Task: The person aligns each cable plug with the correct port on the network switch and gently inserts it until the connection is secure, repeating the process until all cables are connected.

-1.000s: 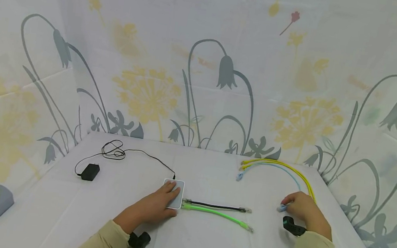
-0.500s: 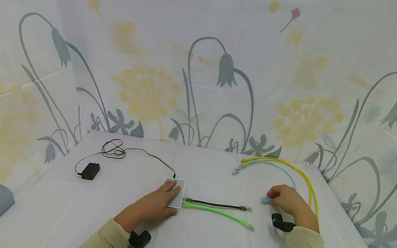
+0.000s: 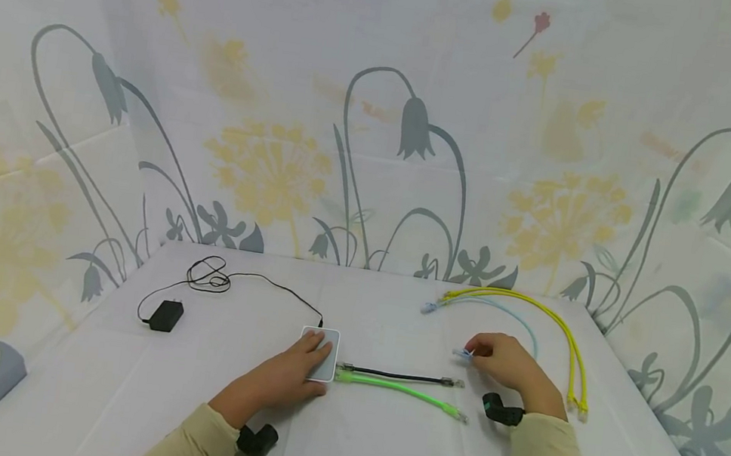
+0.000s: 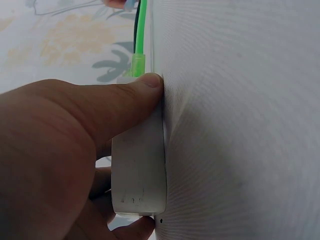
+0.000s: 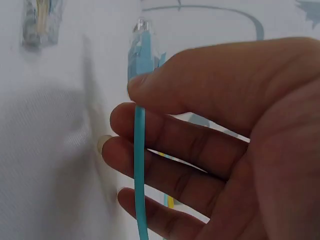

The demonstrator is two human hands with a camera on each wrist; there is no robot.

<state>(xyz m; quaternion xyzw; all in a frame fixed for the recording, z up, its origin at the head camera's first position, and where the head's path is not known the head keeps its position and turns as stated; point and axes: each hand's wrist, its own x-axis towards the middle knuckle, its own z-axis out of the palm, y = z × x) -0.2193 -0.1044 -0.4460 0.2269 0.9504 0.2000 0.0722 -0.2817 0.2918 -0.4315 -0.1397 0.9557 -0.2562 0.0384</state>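
Observation:
My left hand (image 3: 285, 378) holds a small white router (image 3: 329, 364) against the table, its fingers over the top. In the left wrist view my thumb presses the router's side (image 4: 139, 170) and a fingertip reaches its far end. A short black Ethernet cable (image 3: 398, 376) and a green one (image 3: 397, 386) extend rightward from the router, their other plugs loose on the cloth. My right hand (image 3: 509, 361) pinches a light blue Ethernet cable (image 5: 140, 165) just behind its clear-tipped plug (image 5: 141, 57), which points left. The blue cable's other plug (image 3: 429, 307) lies farther back.
Two yellow Ethernet cables (image 3: 553, 316) arc across the back right of the table. At left lies a black power adapter (image 3: 166, 316), whose thin cord (image 3: 279, 284) runs coiled to the router. A flowered curtain (image 3: 371, 183) stands behind the white-covered table.
My right hand has moved left with the blue cable's plug, towards the router, and the cable's far end has slid left too. The yellow cables' near plugs are uncovered. The left hand has stayed put.

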